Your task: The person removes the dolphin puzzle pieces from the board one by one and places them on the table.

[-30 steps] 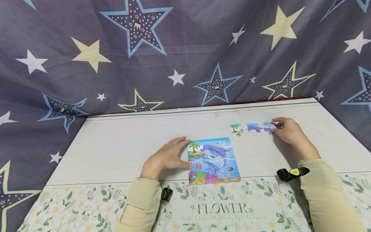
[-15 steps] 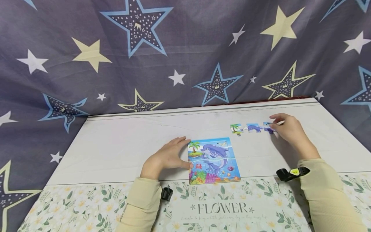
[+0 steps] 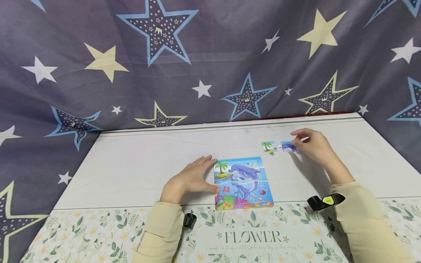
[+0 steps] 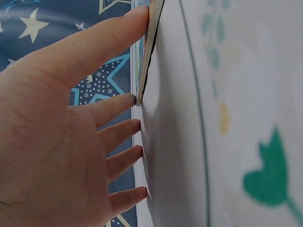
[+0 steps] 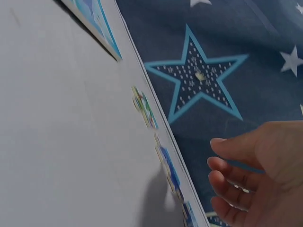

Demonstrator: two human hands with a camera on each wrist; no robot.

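Note:
A square dolphin puzzle board [image 3: 243, 182] lies flat on the white part of the cloth. At its left edge rests my left hand [image 3: 189, 180], fingers spread and fairly straight, with thumb and index finger touching the edge. Beyond the board's right corner, a palm-tree puzzle piece [image 3: 268, 146] and a dolphin puzzle piece [image 3: 288, 147] lie in a row. Over the right end of that row hovers my right hand [image 3: 314, 146], fingers loosely bent. The right wrist view shows nothing between its fingers, and a third puzzle piece [image 5: 189, 215] on the cloth; the hand hides it in the head view.
A dark curtain [image 3: 217, 54] with stars hangs behind the table's far edge. White cloth [image 3: 158, 153] stretches left of the board. Along the front runs a floral strip [image 3: 98, 233] with "FLOWER" lettering. Black wrist straps [image 3: 325, 201] show at both sleeves.
My right hand has moved left, from the rightmost puzzle piece toward the middle one, so it now covers the rightmost piece. The left hand stays against the board.

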